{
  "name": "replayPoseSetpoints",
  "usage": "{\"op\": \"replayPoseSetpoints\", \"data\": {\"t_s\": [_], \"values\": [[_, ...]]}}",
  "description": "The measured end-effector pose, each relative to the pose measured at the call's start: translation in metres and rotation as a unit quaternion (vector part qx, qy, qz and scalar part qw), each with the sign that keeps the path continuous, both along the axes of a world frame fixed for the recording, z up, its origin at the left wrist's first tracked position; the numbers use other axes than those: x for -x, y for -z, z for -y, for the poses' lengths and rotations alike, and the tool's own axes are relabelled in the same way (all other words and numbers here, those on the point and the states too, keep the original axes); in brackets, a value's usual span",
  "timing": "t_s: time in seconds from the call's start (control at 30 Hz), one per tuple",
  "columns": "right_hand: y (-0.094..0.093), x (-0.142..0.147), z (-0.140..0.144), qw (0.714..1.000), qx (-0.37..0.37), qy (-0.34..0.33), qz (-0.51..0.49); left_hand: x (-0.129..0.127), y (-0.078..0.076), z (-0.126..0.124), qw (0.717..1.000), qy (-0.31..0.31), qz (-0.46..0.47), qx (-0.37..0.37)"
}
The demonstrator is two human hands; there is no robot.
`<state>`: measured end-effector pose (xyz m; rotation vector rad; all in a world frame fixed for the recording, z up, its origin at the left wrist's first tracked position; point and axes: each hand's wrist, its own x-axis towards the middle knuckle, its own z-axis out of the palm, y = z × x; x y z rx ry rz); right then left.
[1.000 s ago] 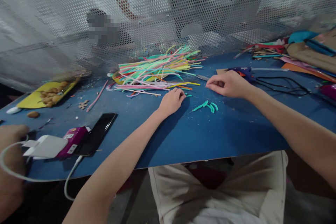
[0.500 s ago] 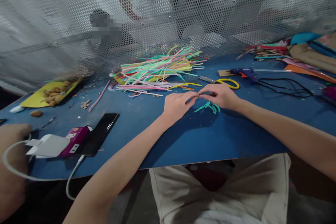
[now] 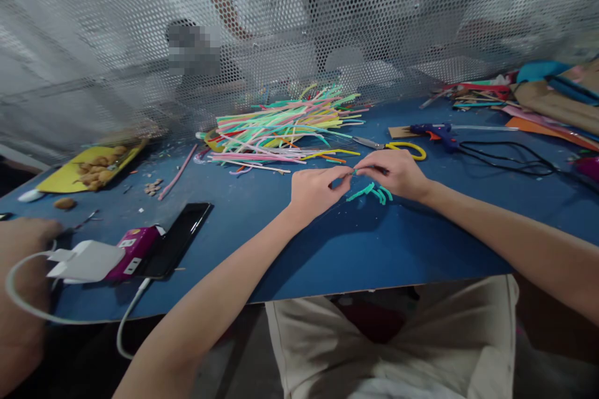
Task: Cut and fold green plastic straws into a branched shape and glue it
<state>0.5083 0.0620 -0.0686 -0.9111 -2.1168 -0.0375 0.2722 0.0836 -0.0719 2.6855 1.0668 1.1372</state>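
My left hand (image 3: 318, 189) and my right hand (image 3: 395, 173) meet fingertip to fingertip above the blue table. Both are closed in a pinch on a tiny teal piece of pipe cleaner (image 3: 354, 171), mostly hidden by the fingers. Just below them, short bent teal pipe cleaner pieces (image 3: 373, 191) lie on the table. Beyond the hands is a loose heap of pastel pipe cleaners (image 3: 281, 124). Scissors with yellow handles (image 3: 412, 149) rest behind my right hand, their blades pointing toward the heap.
A blue glue gun (image 3: 440, 132) with a black cord lies at right, near stacked coloured sheets (image 3: 543, 118). To the left are a black phone (image 3: 180, 240), a purple power strip (image 3: 133, 252) with a white charger, a yellow sheet (image 3: 60, 171) bearing brown lumps, and another person's arm (image 3: 23, 287).
My hands stay pinched together at nearly the same spot, with slight finger movement. The other person's hand at far left has shifted a little to the right.
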Motion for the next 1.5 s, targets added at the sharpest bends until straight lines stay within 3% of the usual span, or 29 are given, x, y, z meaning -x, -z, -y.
{"op": "replayPoseSetpoints", "data": {"t_s": [0.33,0.53,0.8,0.9,1.17,1.5], "values": [[-0.007,-0.002,0.006,0.988,-0.084,0.030,0.126,0.000,-0.005,0.004,0.998,-0.011,-0.055,-0.019],[-0.007,0.000,0.011,0.982,-0.110,0.077,0.137,-0.004,-0.017,0.014,0.998,-0.034,-0.024,0.041],[-0.007,0.002,0.013,0.979,-0.120,0.083,0.140,-0.004,-0.023,0.019,0.993,-0.010,0.017,0.118],[-0.008,0.000,0.012,0.981,-0.106,0.076,0.141,-0.003,-0.021,0.016,0.989,0.010,0.009,0.145],[-0.017,-0.007,0.002,0.994,-0.053,0.016,0.096,-0.002,-0.015,0.006,0.993,-0.030,-0.055,0.103],[-0.011,-0.008,-0.001,0.998,0.031,-0.024,0.050,-0.004,-0.020,0.016,0.985,-0.014,-0.131,0.114]]}}
